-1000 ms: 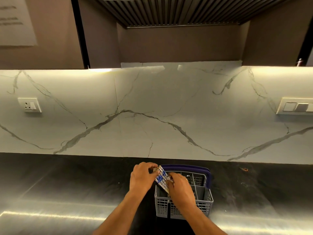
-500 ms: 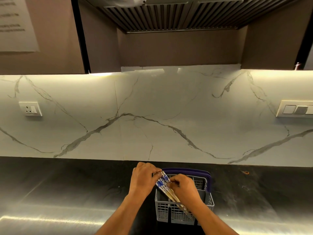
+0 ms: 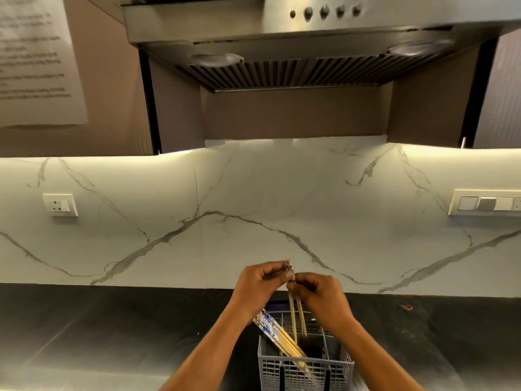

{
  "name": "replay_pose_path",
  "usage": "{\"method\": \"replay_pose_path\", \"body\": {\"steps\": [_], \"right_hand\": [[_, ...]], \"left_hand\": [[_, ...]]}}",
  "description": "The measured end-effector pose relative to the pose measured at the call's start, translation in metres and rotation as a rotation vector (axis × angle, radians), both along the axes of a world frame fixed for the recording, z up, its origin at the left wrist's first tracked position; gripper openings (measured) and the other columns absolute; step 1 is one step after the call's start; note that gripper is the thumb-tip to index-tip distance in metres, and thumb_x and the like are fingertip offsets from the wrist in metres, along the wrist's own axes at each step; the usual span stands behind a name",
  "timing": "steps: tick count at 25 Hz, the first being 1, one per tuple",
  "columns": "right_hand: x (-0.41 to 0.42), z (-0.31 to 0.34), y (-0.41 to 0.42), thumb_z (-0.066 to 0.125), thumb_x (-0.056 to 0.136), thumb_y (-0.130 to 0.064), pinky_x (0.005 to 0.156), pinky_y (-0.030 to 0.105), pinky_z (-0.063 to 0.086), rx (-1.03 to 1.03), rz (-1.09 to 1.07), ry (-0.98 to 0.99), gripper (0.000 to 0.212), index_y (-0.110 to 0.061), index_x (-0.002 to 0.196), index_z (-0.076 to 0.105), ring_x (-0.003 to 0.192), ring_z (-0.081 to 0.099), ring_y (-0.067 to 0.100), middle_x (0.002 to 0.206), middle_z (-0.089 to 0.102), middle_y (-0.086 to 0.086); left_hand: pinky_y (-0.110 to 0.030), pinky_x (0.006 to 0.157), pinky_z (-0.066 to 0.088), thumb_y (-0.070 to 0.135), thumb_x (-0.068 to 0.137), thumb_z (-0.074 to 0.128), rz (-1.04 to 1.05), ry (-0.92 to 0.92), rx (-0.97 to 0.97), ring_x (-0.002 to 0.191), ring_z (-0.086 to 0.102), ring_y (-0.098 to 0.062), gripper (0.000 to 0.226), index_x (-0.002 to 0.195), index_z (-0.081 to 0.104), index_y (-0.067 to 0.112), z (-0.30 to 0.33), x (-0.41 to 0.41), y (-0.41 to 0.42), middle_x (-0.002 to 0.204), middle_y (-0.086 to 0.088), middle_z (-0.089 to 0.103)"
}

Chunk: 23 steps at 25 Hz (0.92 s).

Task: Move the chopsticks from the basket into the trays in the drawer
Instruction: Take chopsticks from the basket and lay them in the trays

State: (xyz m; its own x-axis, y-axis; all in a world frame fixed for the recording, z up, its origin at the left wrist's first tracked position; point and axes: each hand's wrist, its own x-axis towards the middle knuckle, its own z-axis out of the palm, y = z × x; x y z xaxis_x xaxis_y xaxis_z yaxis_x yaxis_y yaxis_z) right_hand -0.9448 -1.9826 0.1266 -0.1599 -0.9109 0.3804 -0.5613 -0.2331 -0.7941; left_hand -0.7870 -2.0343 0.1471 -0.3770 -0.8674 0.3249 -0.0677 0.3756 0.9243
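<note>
— Marble-veined wall (image 3: 282,210) and a steel range hood (image 3: 282,38) fill most of the view above a dark surface (image 3: 112,334). What stands on it?

— One grey slotted basket (image 3: 304,368), at the bottom edge, just right of center.

— And the hands?

— Both are raised above the basket, touching at the fingertips. The left hand (image 3: 260,283) and the right hand (image 3: 318,294) are each closed on the upper ends of 2 pale chopsticks (image 3: 296,317), which hang nearly upright with their lower tips down at the basket's rim.

— Anything left in the basket?

— A bundle of blue-patterned chopsticks (image 3: 275,333) leans to the left, tops sticking out over the basket's left wall beside the left forearm.

— The background?

— A printed sheet (image 3: 36,60) on the upper cabinet, a socket (image 3: 60,204) on the left, a switch plate (image 3: 485,203) on the right.
</note>
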Motion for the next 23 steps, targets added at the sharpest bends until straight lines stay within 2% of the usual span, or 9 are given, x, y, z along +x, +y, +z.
{"method": "replay_pose_path", "body": {"steps": [4, 7, 11, 13, 17, 19, 23], "right_hand": [[-0.003, 0.038, 0.037, 0.07, 0.089, -0.017, 0.08, 0.029, 0.06, -0.039, 0.087, -0.228, 0.012, -0.025, 0.091, 0.079, 0.082, 0.072, 0.021, 0.085, 0.077, 0.002], [-0.01, 0.046, 0.071, 0.069, 0.089, -0.013, 0.084, 0.033, 0.06, 0.029, 0.164, -0.356, 0.011, -0.015, 0.091, 0.08, 0.084, 0.074, 0.026, 0.085, 0.077, 0.009], [-0.023, 0.046, 0.103, 0.069, 0.09, -0.012, 0.074, 0.027, 0.059, 0.186, 0.177, -0.385, 0.012, -0.006, 0.085, 0.078, 0.072, 0.07, 0.018, 0.077, 0.075, 0.011], [-0.028, 0.046, 0.116, 0.068, 0.09, -0.01, 0.074, 0.029, 0.059, 0.268, 0.185, -0.43, 0.012, -0.004, 0.085, 0.077, 0.073, 0.07, 0.019, 0.078, 0.074, 0.012], [-0.036, 0.042, 0.14, 0.068, 0.089, -0.011, 0.076, 0.033, 0.061, 0.329, 0.203, -0.498, 0.013, -0.001, 0.092, 0.076, 0.079, 0.073, 0.025, 0.087, 0.075, 0.018], [-0.037, 0.032, 0.15, 0.067, 0.09, -0.012, 0.078, 0.033, 0.061, 0.345, 0.202, -0.515, 0.015, 0.0, 0.094, 0.076, 0.084, 0.073, 0.028, 0.092, 0.075, 0.021], [-0.033, -0.011, 0.175, 0.067, 0.091, -0.012, 0.077, 0.033, 0.06, 0.437, 0.178, -0.525, 0.015, 0.0, 0.095, 0.076, 0.088, 0.074, 0.028, 0.094, 0.076, 0.02]], "left_hand": [[-0.023, 0.086, 0.057, 0.013, 0.089, 0.067, -0.065, 0.104, -0.047, 0.093, 0.073, -0.012, 0.016, 0.102, 0.077, 0.017, 0.039, -0.009, 0.026, 0.096, 0.0, 0.078], [-0.033, 0.089, 0.058, 0.011, 0.089, 0.067, -0.128, 0.122, -0.015, 0.093, 0.074, -0.022, 0.015, 0.1, 0.077, 0.011, 0.046, -0.017, 0.052, 0.094, -0.007, 0.078], [-0.041, 0.092, 0.057, 0.013, 0.088, 0.068, -0.152, 0.087, 0.04, 0.091, 0.074, -0.024, 0.014, 0.099, 0.077, 0.01, 0.036, -0.025, 0.08, 0.092, -0.008, 0.078], [-0.045, 0.091, 0.057, 0.013, 0.088, 0.069, -0.162, 0.093, 0.087, 0.09, 0.074, -0.026, 0.014, 0.099, 0.076, 0.007, 0.031, -0.029, 0.093, 0.092, -0.01, 0.078], [-0.038, 0.088, 0.058, 0.015, 0.09, 0.067, -0.098, 0.071, 0.035, 0.086, 0.075, -0.022, 0.011, 0.095, 0.076, 0.01, 0.026, -0.039, 0.117, 0.087, -0.006, 0.078], [-0.035, 0.083, 0.059, 0.012, 0.091, 0.065, -0.05, 0.141, 0.089, 0.085, 0.075, -0.023, 0.011, 0.094, 0.075, 0.01, 0.026, -0.042, 0.125, 0.086, -0.007, 0.078], [-0.039, 0.078, 0.062, 0.009, 0.092, 0.064, -0.008, 0.276, 0.288, 0.085, 0.075, -0.028, 0.011, 0.096, 0.073, 0.006, 0.018, -0.041, 0.135, 0.087, -0.014, 0.076]]}}
